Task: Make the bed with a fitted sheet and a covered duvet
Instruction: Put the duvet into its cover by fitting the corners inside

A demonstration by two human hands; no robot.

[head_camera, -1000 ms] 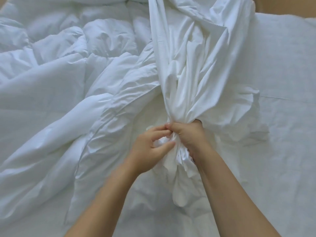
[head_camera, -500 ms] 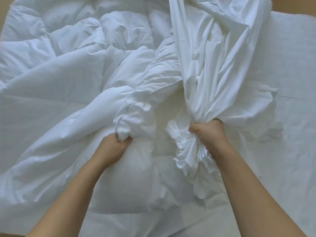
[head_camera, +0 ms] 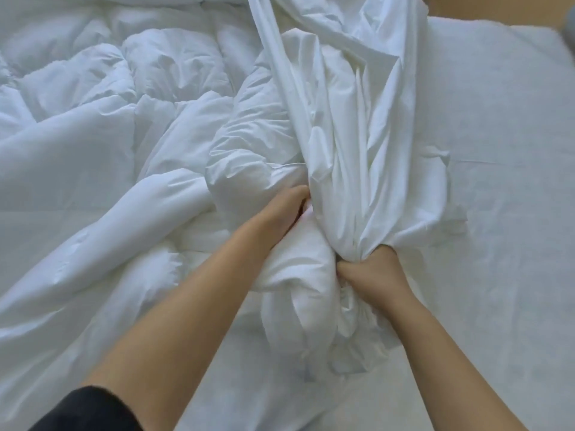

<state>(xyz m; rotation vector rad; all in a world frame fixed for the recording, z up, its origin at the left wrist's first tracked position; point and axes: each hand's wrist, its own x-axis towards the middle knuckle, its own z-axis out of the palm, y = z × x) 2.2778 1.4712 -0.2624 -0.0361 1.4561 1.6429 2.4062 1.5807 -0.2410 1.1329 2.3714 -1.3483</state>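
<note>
- Finds the quilted duvet (head_camera: 174, 98) heaped and crumpled across the left and middle of the bed, most of it bare, with one puffy fold reaching down between the two forearms.
- Finds the duvet cover (head_camera: 357, 126) gathered into a long rope of thin cloth, running from the top edge down the middle and touching the duvet's right flank.
- Clamps the cover's gathered end in the right hand (head_camera: 370, 275), fingers curled tight round the bunch.
- Buries the left hand (head_camera: 280, 213) fingertips-first in the gap between duvet fold and cover; grip impossible to tell, fingers hidden in cloth.
- Shows the fitted sheet (head_camera: 497, 213) apparently already stretched over the mattress, flat on the right with a few creases.
- Puts the task at roughly the middle, as a judgement: sheet seemingly on, duvet barely started into its cover, with stuffing, shaking out, closing and spreading still left.
- Takes in a black sleeve (head_camera: 90, 409) at the lower left and a strip of tan surface (head_camera: 497, 7) beyond the bed's far right corner.
</note>
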